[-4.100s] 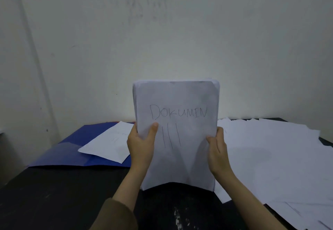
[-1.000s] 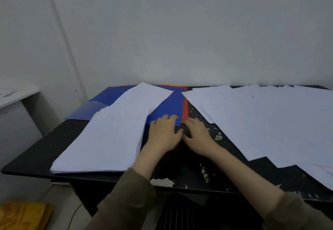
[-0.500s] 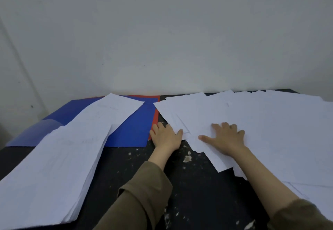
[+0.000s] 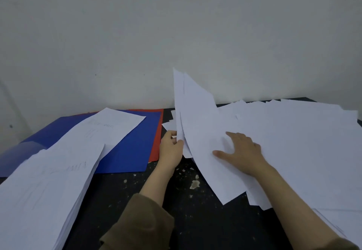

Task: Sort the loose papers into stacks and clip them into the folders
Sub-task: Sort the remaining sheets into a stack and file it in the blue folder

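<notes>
Fingers (image 4: 238, 138) of the right hand (image 4: 242, 152) are lying spread flat on the loose papers (image 4: 293, 142) at the table's (image 4: 148, 189) right, while the left hand (image 4: 170, 148) is pinching a few lifted sheets (image 4: 193, 110) beside the blue folder (image 4: 129, 148).

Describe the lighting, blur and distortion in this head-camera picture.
Head view: dim, flat light, no glare; wide-angle bending curves the table edges; writing on the left stack is faint and unreadable; the sheets lifted by the left hand look slightly soft.
</notes>
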